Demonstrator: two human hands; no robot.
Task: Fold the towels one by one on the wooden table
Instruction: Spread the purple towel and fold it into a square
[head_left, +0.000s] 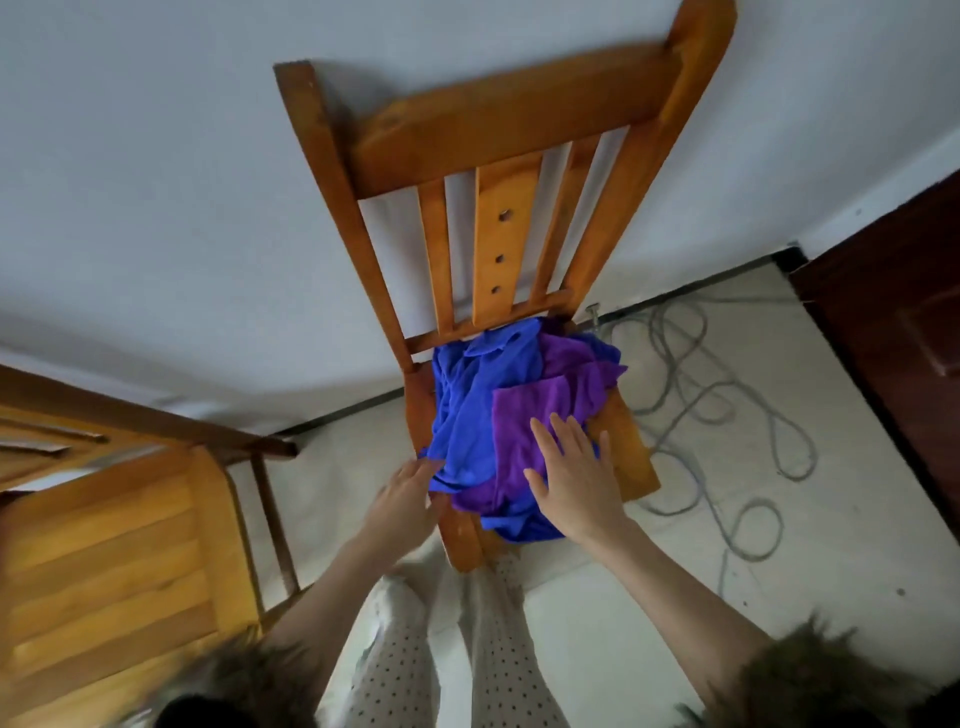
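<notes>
1. On the chair seat (631, 457): blue towels (478, 395) and purple towels (550, 410) lie heaped, none visibly folded.
2. Right hand (571, 478) rests flat on the purple cloth, fingers spread wide.
3. Left hand (408, 493) reaches the heap's edge, fingers extended; grip unclear.
4. Judged stage: start; all folding remains.

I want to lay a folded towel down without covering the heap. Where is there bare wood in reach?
The second chair's seat, at the left, shows bare slats. On the chair under the towels, only a strip at the right edge and the front corner show. Both hands, left hand and right hand, crowd its front.
</notes>
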